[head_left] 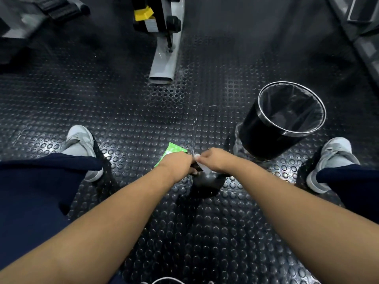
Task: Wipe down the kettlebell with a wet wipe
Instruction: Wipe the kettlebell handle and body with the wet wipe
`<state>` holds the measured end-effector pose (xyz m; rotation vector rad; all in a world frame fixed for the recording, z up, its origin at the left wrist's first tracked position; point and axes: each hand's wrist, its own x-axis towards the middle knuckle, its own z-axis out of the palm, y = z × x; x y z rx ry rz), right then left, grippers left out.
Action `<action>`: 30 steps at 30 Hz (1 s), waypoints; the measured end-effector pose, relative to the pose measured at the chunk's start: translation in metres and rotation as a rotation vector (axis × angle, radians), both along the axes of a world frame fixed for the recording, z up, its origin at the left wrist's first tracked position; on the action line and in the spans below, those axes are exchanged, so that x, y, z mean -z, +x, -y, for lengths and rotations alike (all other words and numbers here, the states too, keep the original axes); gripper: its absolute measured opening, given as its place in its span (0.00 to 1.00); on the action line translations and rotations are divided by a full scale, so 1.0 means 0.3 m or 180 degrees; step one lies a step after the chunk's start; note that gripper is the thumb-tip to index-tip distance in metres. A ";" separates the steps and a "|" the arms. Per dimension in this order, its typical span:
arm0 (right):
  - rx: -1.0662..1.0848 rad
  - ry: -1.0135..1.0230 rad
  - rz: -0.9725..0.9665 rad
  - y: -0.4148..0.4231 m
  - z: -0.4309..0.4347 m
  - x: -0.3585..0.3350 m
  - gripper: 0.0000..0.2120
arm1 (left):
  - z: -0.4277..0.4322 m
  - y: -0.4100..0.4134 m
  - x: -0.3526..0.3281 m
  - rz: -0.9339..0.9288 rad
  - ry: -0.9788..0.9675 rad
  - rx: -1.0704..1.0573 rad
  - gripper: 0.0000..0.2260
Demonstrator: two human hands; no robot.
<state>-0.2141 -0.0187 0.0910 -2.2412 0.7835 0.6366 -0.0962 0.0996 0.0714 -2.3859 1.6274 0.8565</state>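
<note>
While left hand [177,163] grips kettlebell [207,182] handle, right hand [214,160] pinches white wipe [205,170], green pack [173,150] print unreadable

Navy trousers [30,191], grey trainers [81,140], bare forearms [123,212]

bin [266,132] right, machine leg [164,64] ahead, open floor [127,111] between

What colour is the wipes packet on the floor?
Bright green with paler speckles. The head view shows the wipes packet peeking out beyond the left hand.
</note>
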 end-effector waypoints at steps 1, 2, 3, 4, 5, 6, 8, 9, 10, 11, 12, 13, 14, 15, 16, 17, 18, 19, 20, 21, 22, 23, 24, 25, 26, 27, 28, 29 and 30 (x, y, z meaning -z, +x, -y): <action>-0.0005 -0.0074 0.0149 -0.031 0.015 0.014 0.15 | 0.002 0.000 -0.004 0.0038 0.0025 0.0039 0.11; 0.0002 -0.0148 0.0281 -0.061 0.030 0.023 0.10 | 0.004 0.001 -0.009 0.0046 0.0051 0.0061 0.12; 0.0019 -0.0220 0.0387 -0.086 0.039 0.026 0.10 | 0.002 0.002 -0.016 0.0032 0.0083 0.0067 0.12; 0.0051 -0.0305 0.0486 -0.110 0.045 0.023 0.11 | 0.002 0.001 -0.018 0.0015 0.0112 0.0077 0.12; 0.0093 -0.0417 0.0581 -0.128 0.051 0.021 0.12 | 0.003 0.002 -0.019 0.0010 0.0122 0.0097 0.12; 0.0146 -0.0536 0.0658 -0.144 0.052 0.012 0.12 | 0.001 0.001 -0.020 0.0004 0.0123 0.0110 0.12; 0.0432 -0.0654 0.0890 -0.170 0.049 -0.011 0.11 | -0.001 -0.001 -0.026 0.0008 0.0096 0.0127 0.12; 0.0707 -0.0641 0.1003 -0.178 0.043 -0.030 0.10 | -0.002 -0.001 -0.027 0.0015 0.0080 0.0129 0.13; 0.1104 -0.0556 0.1057 -0.187 0.034 -0.037 0.09 | -0.003 0.000 -0.025 0.0011 0.0072 0.0117 0.13; 0.1633 -0.0323 0.1043 -0.195 0.030 -0.032 0.09 | -0.007 0.000 -0.025 -0.0009 0.0066 0.0086 0.13; 0.2227 0.0125 0.0916 -0.205 0.021 -0.021 0.08 | -0.011 -0.002 -0.023 -0.0029 0.0051 0.0054 0.13; 0.2774 0.0712 0.0691 -0.218 0.011 -0.008 0.07 | -0.009 -0.005 -0.028 -0.0029 0.0034 0.0042 0.14; 0.3224 0.1336 0.0409 -0.237 -0.013 0.002 0.07 | -0.011 -0.007 -0.032 -0.0009 0.0045 0.0046 0.15; 0.3560 0.1833 0.0191 -0.263 -0.032 0.014 0.07 | -0.009 -0.008 -0.042 0.0013 0.0064 0.0052 0.17; 0.3838 0.2177 0.0079 -0.290 -0.048 0.013 0.07 | -0.006 -0.009 -0.048 0.0016 0.0075 0.0051 0.18; 0.4106 0.2424 0.0081 -0.312 -0.056 0.021 0.07 | -0.004 -0.010 -0.049 0.0005 0.0075 0.0051 0.19; 0.4407 0.2646 0.0205 -0.324 -0.060 0.031 0.08 | -0.004 -0.009 -0.049 -0.0009 0.0069 0.0057 0.20; 0.4687 0.2859 0.0418 -0.327 -0.056 0.039 0.10 | -0.004 -0.010 -0.047 -0.0018 0.0069 0.0064 0.21; 0.4942 0.3028 0.0688 -0.313 -0.048 0.048 0.11 | -0.003 -0.010 -0.047 -0.0005 0.0081 0.0071 0.22; 0.5141 0.3117 0.0955 -0.288 -0.039 0.059 0.13 | -0.002 -0.009 -0.048 0.0016 0.0103 0.0077 0.23; 0.5329 0.3164 0.1160 -0.259 -0.039 0.066 0.15 | -0.001 -0.007 -0.046 0.0025 0.0127 0.0085 0.24; 0.5451 0.3192 0.1295 -0.230 -0.045 0.071 0.15 | -0.002 -0.008 -0.044 0.0041 0.0139 0.0104 0.24; 0.5513 0.3230 0.1366 -0.199 -0.062 0.064 0.15 | -0.002 -0.012 -0.043 0.0074 0.0139 0.0123 0.24; 0.5517 0.3298 0.1400 -0.166 -0.089 0.058 0.15 | -0.002 -0.013 -0.042 0.0110 0.0125 0.0135 0.23; 0.5457 0.3365 0.1403 -0.131 -0.124 0.044 0.16 | -0.003 -0.011 -0.040 0.0140 0.0096 0.0134 0.22; 0.5375 0.3394 0.1423 -0.103 -0.166 0.039 0.17 | -0.007 -0.007 -0.033 0.0157 0.0077 0.0121 0.19; 0.5240 0.3420 0.1468 -0.082 -0.204 0.033 0.17 | -0.009 -0.007 -0.027 0.0158 0.0064 0.0090 0.17; 0.5164 0.3383 0.1496 -0.065 -0.225 0.032 0.17 | -0.012 -0.007 -0.021 0.0161 0.0061 0.0064 0.16; 0.5217 0.3292 0.1536 -0.055 -0.233 0.032 0.17 | -0.011 -0.005 -0.019 0.0157 0.0071 0.0070 0.16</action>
